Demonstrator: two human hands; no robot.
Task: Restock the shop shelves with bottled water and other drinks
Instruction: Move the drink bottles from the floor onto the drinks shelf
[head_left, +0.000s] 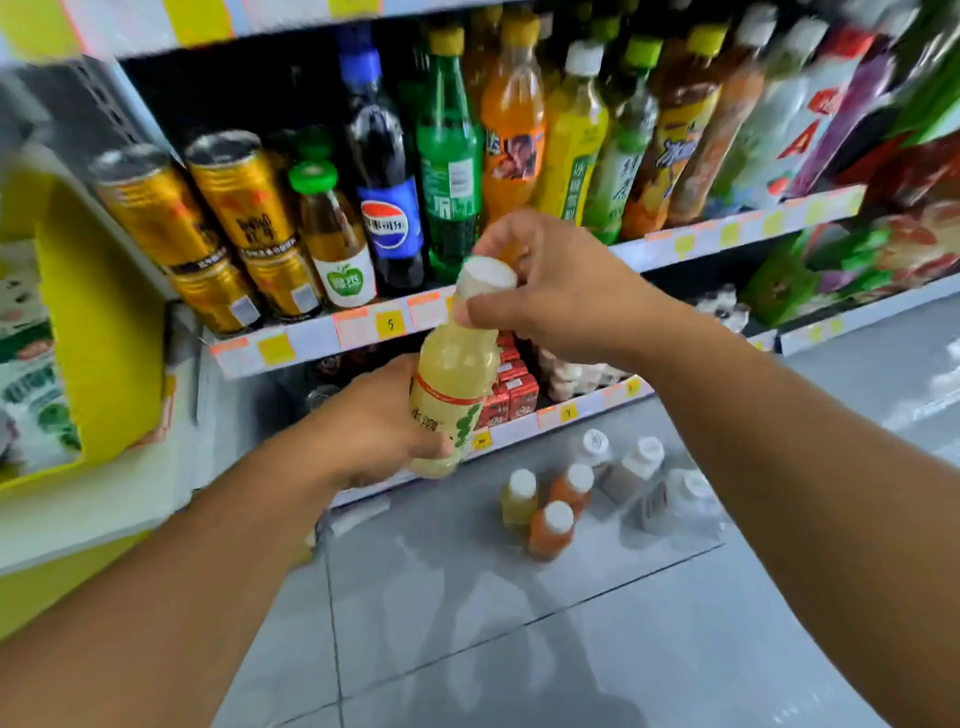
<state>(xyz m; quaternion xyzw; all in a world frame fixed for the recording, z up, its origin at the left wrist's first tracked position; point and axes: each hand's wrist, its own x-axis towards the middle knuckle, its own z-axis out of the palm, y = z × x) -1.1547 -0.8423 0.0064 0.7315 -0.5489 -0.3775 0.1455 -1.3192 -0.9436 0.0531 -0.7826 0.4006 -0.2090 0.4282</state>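
Left hand (382, 423) grips the pale juice bottle (453, 374) low, right hand (550, 291) pinches its neck, apparently steadying it for shelving; spare bottles (576, 493) stand on floor.

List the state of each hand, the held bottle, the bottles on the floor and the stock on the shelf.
pale yellow bottle: capped, tilted, held off the floor in front of the shelves
left hand: grips the bottle's lower body
right hand: pinches the bottle's neck below the white cap
floor bottles: upright, capped, clustered on the tiles
upper shelf: stocked with upright cans and bottles
red cartons: packed on the lower shelf
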